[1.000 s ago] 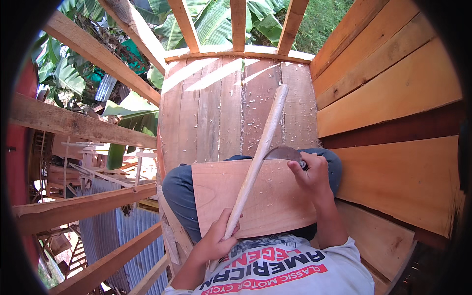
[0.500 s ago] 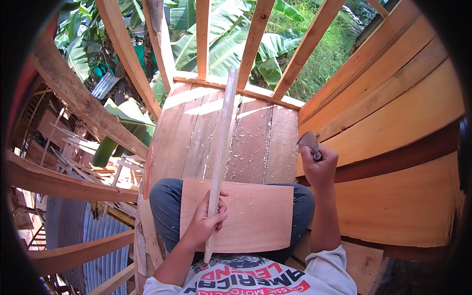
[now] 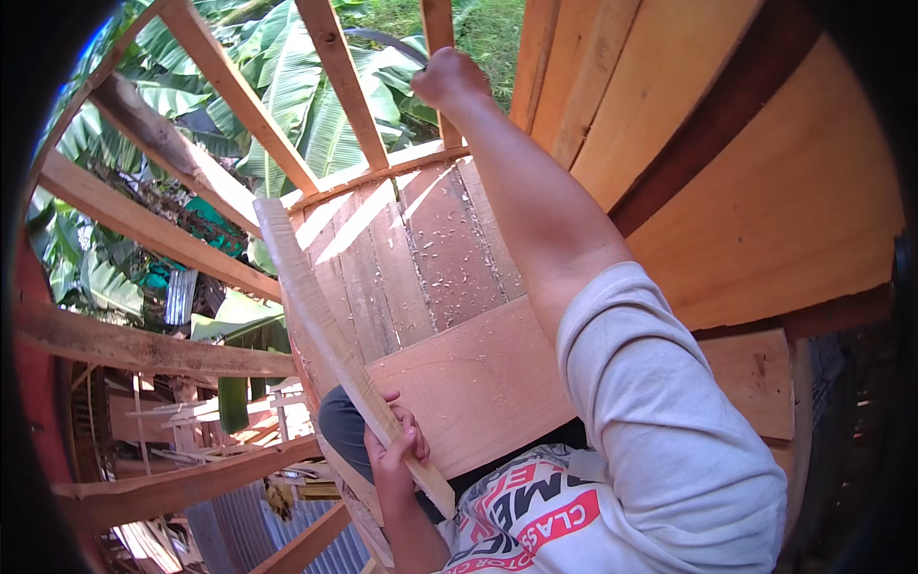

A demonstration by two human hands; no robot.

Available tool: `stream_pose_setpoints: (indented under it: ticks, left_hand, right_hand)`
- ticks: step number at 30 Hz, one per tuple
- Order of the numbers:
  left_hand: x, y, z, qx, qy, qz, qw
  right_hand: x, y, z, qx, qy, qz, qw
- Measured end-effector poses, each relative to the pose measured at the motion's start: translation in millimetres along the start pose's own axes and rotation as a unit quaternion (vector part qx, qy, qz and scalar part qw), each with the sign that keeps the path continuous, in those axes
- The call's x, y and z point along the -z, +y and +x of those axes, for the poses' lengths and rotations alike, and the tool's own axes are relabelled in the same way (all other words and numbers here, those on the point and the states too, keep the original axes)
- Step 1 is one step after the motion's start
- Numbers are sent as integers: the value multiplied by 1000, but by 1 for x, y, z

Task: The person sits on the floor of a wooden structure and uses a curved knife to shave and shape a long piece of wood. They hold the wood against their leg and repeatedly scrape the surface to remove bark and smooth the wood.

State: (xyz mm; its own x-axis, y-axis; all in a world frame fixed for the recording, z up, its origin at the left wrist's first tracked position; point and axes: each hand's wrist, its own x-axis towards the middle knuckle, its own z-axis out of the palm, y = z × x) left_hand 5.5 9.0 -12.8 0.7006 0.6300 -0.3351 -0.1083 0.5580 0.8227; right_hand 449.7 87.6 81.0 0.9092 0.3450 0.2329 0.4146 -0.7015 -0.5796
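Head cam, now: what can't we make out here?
Head view, all:
Handle of the curved blade: hidden inside the right hand.
Right end of the board: behind the right arm.
Right knee: behind the same arm.
Left elbow: cut off by the lower edge.
Shavings on the floor planks: too small to count.

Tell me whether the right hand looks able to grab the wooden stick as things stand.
Probably not: the right hand appears occupied with the curved blade, though nothing visible blocks the way to the wooden stick.
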Motion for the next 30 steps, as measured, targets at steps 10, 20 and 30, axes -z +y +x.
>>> stream_pose_setpoints:
  ticks: [10, 20, 30]
  left_hand:
    - [15, 7, -14, 50, -35, 476, 877]
    - [-19, 11, -22, 77, -68, 694, 713]
    - [-57, 69, -22, -112, -422, 352, 828]
  right_hand:
    - [-2, 125, -184, 3, -151, 152, 977]
    - [46, 166, -289, -105, -250, 302, 914]
    - [45, 137, -282, -9, -337, 210, 918]
